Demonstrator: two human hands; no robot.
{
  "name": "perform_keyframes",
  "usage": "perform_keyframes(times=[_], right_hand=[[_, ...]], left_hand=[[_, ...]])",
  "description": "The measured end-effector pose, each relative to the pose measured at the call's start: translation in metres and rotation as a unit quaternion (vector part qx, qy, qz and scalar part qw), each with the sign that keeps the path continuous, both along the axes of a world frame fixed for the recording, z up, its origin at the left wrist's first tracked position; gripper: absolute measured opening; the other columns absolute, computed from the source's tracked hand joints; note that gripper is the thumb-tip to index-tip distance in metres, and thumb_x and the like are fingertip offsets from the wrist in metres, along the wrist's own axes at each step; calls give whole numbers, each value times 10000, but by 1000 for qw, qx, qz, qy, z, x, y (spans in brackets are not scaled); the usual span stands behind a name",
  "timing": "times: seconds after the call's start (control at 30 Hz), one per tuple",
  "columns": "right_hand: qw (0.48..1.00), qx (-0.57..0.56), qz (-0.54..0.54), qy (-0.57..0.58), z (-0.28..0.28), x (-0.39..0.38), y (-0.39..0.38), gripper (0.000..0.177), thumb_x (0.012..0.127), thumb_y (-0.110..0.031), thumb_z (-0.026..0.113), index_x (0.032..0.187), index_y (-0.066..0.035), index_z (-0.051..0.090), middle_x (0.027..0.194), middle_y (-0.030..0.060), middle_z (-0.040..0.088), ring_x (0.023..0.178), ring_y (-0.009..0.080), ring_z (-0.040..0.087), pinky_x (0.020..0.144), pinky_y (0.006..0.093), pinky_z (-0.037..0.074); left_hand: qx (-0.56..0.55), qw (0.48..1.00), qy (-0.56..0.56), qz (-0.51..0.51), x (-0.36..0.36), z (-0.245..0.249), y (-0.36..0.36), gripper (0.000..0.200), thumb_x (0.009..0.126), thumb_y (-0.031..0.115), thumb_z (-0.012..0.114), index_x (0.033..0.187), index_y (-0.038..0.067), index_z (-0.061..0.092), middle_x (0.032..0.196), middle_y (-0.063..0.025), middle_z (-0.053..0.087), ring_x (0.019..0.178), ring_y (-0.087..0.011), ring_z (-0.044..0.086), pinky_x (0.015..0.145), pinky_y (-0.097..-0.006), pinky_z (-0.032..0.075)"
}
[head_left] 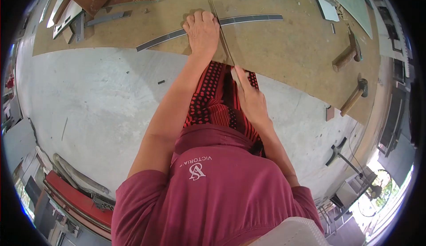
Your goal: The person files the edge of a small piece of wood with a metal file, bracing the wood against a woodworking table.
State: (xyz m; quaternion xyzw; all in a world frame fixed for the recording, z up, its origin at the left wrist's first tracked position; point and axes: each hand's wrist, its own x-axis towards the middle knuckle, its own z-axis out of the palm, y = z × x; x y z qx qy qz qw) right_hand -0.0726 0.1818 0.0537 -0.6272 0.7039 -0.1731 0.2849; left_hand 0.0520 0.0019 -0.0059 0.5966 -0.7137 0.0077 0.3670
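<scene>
**A:** From the head camera: presses the left hand (203, 32) knuckles-up on the brown fibreboard sheet (288, 46), gripping nothing. Bears down right at the crossing of a thin metal straightedge (223, 40) and a long grey strip (250, 18). Hard to tell which of the two sits under the palm.

**B:** And the right hand (252, 99)?

**A:** Closes tight round a narrow grey tool (234, 75), tip at the sheet's near edge, against the straightedge's lower end. Cannot tell whether blade or marker.

**B:** Likely to go wrong how?

**A:** By slipping, most probably. Holds the straightedge at one spot only, well away from the tool. Could pivot under a sideways push and spoil the line. If a blade, could climb that thin edge and run towards the left fingers, directly in its path.

**B:** Anything else?

**A:** Leans out over the concrete floor (88, 95), with little balance to spare. Worth minding the wooden-handled hammer (345, 59) and the second hammer (354, 97) too, both near the sheet's right edge and easily jolted off.
</scene>
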Motion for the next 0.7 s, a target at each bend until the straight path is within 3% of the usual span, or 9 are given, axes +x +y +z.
perform_keyframes(times=[0.07, 0.13, 0.27, 0.37, 0.57, 0.63, 0.7], right_hand=[[999, 5, 12, 33, -8, 4, -27, 546, 913, -119, 511, 1422, -250, 363, 636, 196, 599, 604, 403, 611, 572, 511, 471], [993, -114, 16, -3, -15, 8, -42, 545, 908, -121, 509, 1417, -248, 361, 644, 209, 597, 624, 421, 610, 585, 521, 476], [1000, -25, 10, 15, -3, 1, -11, 549, 908, -124, 510, 1421, -249, 359, 638, 210, 589, 615, 409, 612, 579, 513, 471], [998, 20, -17, -52, -9, -8, 26, 542, 916, -128, 506, 1423, -254, 358, 640, 213, 587, 604, 398, 612, 569, 507, 464], [1000, -5, 16, 12, -12, 0, -13, 546, 921, -129, 500, 1430, -255, 347, 637, 217, 590, 578, 396, 603, 547, 513, 456], [992, -120, 12, -21, -22, 7, -32, 546, 922, -130, 499, 1429, -261, 347, 647, 219, 598, 590, 402, 607, 553, 520, 460], [997, -71, 9, -3, -13, 7, -26, 544, 921, -130, 498, 1427, -262, 350, 662, 220, 606, 602, 403, 612, 559, 522, 464]], left_hand=[[9, 1000, 0, -1, 2, -2, 0, 150, 791, 136, 644, 879, 107, 526, 909, -91, 556, 877, -327, 508, 767, -462, 371], [7, 1000, 0, -1, 3, -2, 1, 149, 792, 134, 643, 882, 106, 528, 908, -92, 556, 877, -328, 508, 768, -461, 371], [14, 1000, -12, 13, 1, -2, 0, 147, 793, 130, 640, 888, 105, 531, 906, -94, 556, 877, -326, 509, 770, -461, 371], [5, 1000, 4, -6, 3, -3, 1, 147, 793, 129, 641, 888, 105, 531, 905, -94, 556, 877, -325, 510, 767, -461, 371], [9, 1000, -10, -2, 1, -1, 1, 149, 791, 138, 642, 865, 88, 523, 906, -104, 541, 879, -321, 498, 784, -447, 361], [9, 1000, -7, -1, 2, -1, 2, 151, 790, 133, 644, 876, 98, 526, 907, -98, 547, 880, -323, 504, 775, -456, 367], [10, 1000, 0, -2, 3, 0, 0, 155, 788, 129, 647, 886, 107, 529, 907, -93, 554, 881, -326, 510, 766, -464, 373]])
